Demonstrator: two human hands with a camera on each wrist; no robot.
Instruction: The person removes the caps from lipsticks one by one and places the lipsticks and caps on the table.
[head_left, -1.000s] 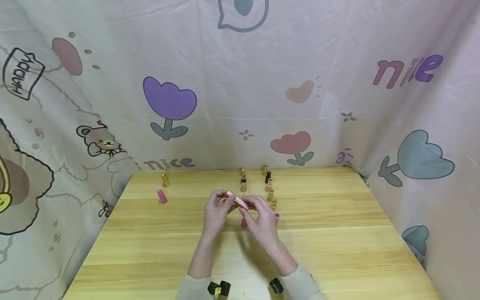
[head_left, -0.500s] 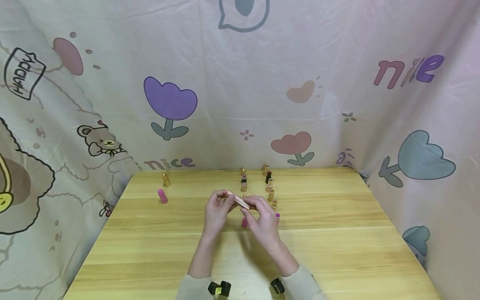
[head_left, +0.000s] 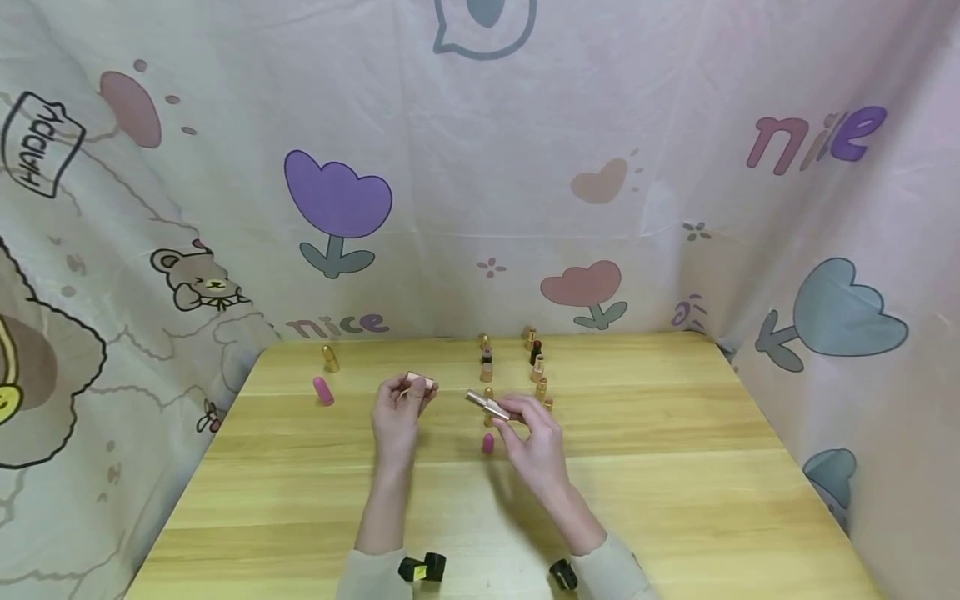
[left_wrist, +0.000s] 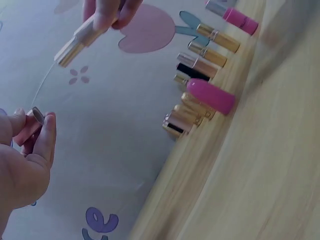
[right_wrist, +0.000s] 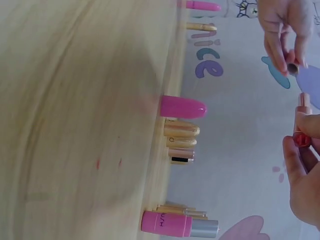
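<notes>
My left hand pinches a rose-gold lipstick cap between thumb and fingers above the table; its dark open end shows in the left wrist view. To the right, my right hand grips the lipstick base, a rose-gold tube with a shiny inner collar pointing left toward the cap. Cap and base are apart. A red end of the base shows in the right wrist view. Below the hands stands an upright pink lipstick cap.
Several lipstick bases stand in a row at right, including a pink one with a silver collar. Gold caps line up behind the pink cap. Far left are another pink cap and a gold cap. A printed curtain hangs behind.
The lipstick, held together by both hands before, is now parted. My left hand has moved left with the cap, while my right hand keeps the base and has shifted slightly right.
</notes>
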